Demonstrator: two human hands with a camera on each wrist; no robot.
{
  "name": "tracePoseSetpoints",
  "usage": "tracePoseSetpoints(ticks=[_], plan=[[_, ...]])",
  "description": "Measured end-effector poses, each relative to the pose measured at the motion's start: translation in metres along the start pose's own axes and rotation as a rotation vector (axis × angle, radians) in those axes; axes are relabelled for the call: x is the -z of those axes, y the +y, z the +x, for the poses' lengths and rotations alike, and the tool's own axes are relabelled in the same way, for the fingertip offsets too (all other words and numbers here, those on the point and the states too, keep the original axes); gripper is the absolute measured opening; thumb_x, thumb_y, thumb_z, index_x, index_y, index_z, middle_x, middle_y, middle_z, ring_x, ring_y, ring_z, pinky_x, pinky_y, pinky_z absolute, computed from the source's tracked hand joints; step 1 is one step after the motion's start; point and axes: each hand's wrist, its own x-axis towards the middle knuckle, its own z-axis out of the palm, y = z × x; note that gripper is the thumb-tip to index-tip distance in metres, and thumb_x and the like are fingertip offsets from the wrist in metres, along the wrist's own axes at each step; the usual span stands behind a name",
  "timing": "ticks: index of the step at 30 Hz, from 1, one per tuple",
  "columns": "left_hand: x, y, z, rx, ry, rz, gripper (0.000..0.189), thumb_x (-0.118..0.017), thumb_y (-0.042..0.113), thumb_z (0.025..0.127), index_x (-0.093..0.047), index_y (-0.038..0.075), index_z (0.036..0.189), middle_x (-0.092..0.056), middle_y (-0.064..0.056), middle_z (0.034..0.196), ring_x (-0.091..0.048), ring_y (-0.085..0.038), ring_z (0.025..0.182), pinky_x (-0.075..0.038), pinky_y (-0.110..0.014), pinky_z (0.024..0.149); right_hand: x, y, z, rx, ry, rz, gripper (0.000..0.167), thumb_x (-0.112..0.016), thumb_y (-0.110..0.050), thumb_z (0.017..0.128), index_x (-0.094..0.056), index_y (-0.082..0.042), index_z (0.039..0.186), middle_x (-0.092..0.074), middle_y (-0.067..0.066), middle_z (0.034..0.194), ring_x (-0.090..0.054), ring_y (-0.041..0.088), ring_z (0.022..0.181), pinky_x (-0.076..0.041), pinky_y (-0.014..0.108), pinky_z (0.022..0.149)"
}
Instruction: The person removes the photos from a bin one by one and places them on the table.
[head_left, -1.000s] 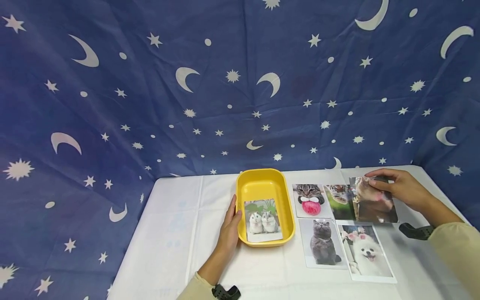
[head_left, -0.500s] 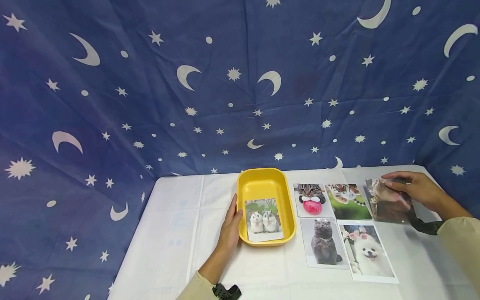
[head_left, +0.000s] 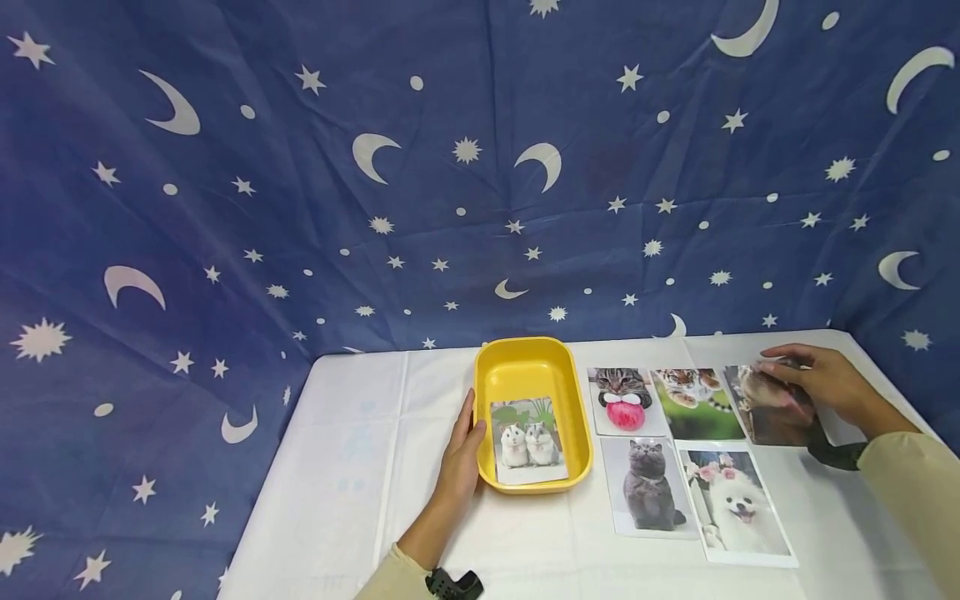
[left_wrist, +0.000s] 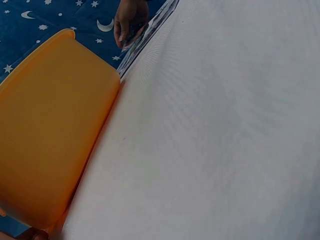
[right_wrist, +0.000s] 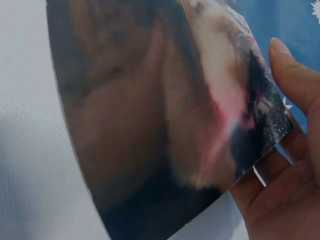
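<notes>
My left hand (head_left: 456,467) lies along the left side of a yellow plastic tray (head_left: 521,375), its fingers fairly straight against the wall. A photo card of two hamsters (head_left: 528,450) lies inside. At the right, my right hand (head_left: 825,383) pinches a dark, glossy animal photo card (head_left: 776,421) by its upper right part. Close up in the right wrist view, the thumb (right_wrist: 285,62) is at the edge of that card (right_wrist: 120,125) with fingers behind it, and reflections blur its picture. The held card stands just right of the tiger photo card (head_left: 697,408).
Right of the tray lie photo cards of a tabby cat with a pink ball (head_left: 622,408), a grey cat (head_left: 648,492) and a white dog (head_left: 738,504). A white cloth (head_left: 330,483) covers the table. Behind hangs a blue curtain (head_left: 450,208) with moons and stars.
The right hand has carried its card rightward off the tiger card, uncovering it, then slightly back left. The left hand and tray have stayed in place.
</notes>
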Motion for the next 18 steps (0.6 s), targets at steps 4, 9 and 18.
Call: tracePoseSetpoints(ticks=[4,9,18], plan=[[0.0,-0.001,0.0,-0.003,-0.002,-0.003,0.058,-0.041,0.027,0.111,-0.02,0.029,0.165,-0.012,0.004,0.173,-0.006,-0.023,0.16,-0.006,-0.047,0.131,0.0,-0.001,0.001,-0.005,0.029,-0.009,0.063,-0.061,-0.05,0.1,-0.058,0.0,0.137,-0.063,0.024,0.13,-0.052,-0.005,0.088,-0.046,0.021,0.069],[0.0,0.0,0.001,-0.005,-0.001,-0.01,0.058,-0.041,0.027,0.111,-0.02,0.03,0.165,-0.012,0.005,0.173,-0.006,-0.021,0.16,-0.006,-0.046,0.131,0.001,-0.002,0.005,0.031,0.074,0.011,0.06,-0.066,-0.047,0.098,-0.061,0.002,0.133,-0.072,0.005,0.113,-0.049,-0.017,0.082,-0.047,0.014,0.065],[0.001,0.0,0.001,0.011,0.001,-0.002,0.058,-0.041,0.03,0.111,-0.02,0.033,0.164,-0.013,0.008,0.172,-0.007,-0.019,0.16,-0.008,-0.046,0.131,0.007,-0.012,0.006,0.071,0.147,-0.034,0.052,-0.072,-0.039,0.096,-0.066,0.004,0.125,-0.074,0.009,0.106,-0.049,-0.018,0.077,-0.047,0.014,0.062]])
